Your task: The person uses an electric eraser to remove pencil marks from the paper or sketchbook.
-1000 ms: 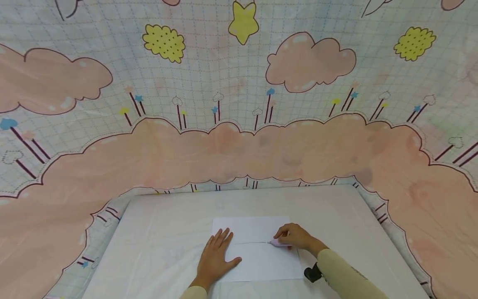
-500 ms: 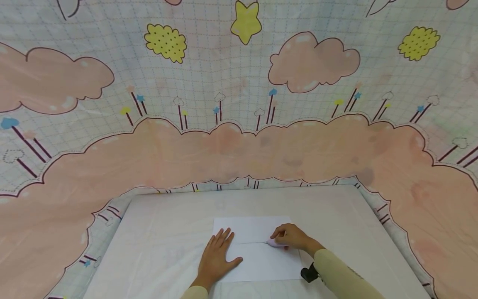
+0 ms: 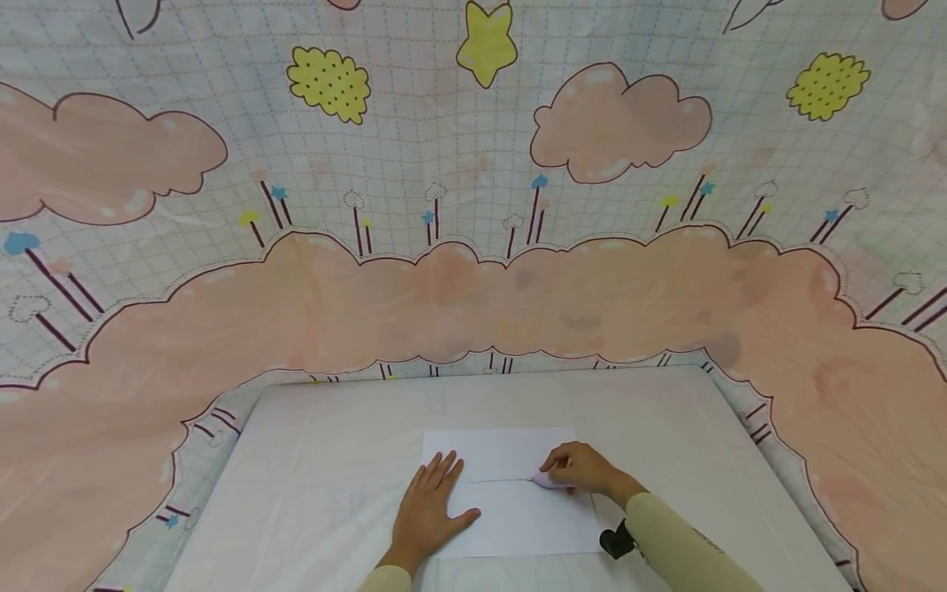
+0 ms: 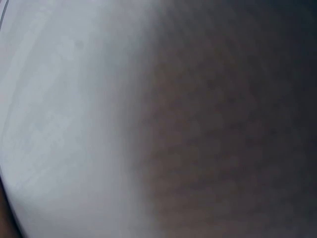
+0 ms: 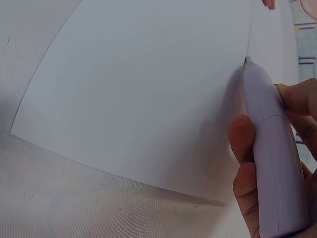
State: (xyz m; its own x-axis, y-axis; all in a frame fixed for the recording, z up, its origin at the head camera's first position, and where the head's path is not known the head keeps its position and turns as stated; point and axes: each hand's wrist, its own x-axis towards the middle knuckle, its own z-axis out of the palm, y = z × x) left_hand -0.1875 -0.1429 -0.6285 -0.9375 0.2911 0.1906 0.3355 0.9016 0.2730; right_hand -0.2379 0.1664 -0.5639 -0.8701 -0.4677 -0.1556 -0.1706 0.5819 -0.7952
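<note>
A white sheet of paper (image 3: 518,526) lies on the table with a thin dark line (image 3: 488,481) running across its middle. My left hand (image 3: 432,510) rests on the sheet's left side, fingers spread and thumb out to the right. My right hand (image 3: 588,469) grips a lavender utility knife (image 5: 277,163) over the right part of the sheet. In the right wrist view, fingers and thumb close round its body, and its small metal tip (image 5: 247,61) is at the line. The left wrist view is blurred and largely dark, showing no fingers clearly.
The white-covered table (image 3: 318,460) extends on all sides of the sheet. Behind it hangs a curtain (image 3: 473,304) printed with clouds and stars. A black wrist device (image 3: 617,540) sits below the right sleeve (image 3: 681,543).
My right hand and the knife have shifted slightly left, then slightly back right along the line. The left hand and the sheet have stayed in place.
</note>
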